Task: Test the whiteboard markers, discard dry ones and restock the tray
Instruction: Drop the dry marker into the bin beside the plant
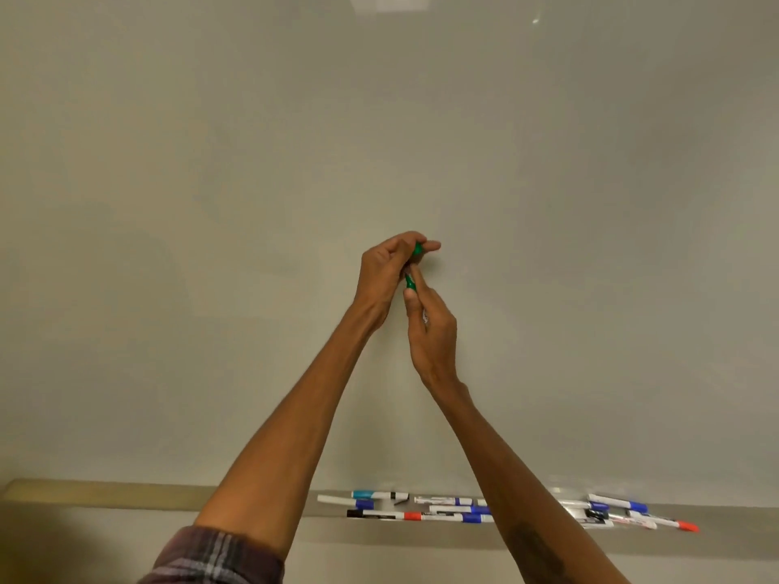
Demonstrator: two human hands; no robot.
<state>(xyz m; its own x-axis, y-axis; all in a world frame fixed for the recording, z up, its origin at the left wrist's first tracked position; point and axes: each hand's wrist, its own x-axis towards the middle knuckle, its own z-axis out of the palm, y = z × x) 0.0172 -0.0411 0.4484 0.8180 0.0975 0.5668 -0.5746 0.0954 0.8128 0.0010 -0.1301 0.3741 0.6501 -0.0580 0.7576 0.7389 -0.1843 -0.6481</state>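
Observation:
Both my hands are raised in front of the blank whiteboard. My left hand pinches a green cap between thumb and fingertips. My right hand, just below, grips a green marker whose green end points up toward the cap. Cap and marker sit very close; I cannot tell whether they are joined. On the marker tray below lie several markers with blue, teal, black and orange-red caps.
The tray ledge runs along the board's bottom edge, with the markers clustered from centre to right. A plaid sleeve shows at my left elbow. A ceiling light reflects at the top of the board.

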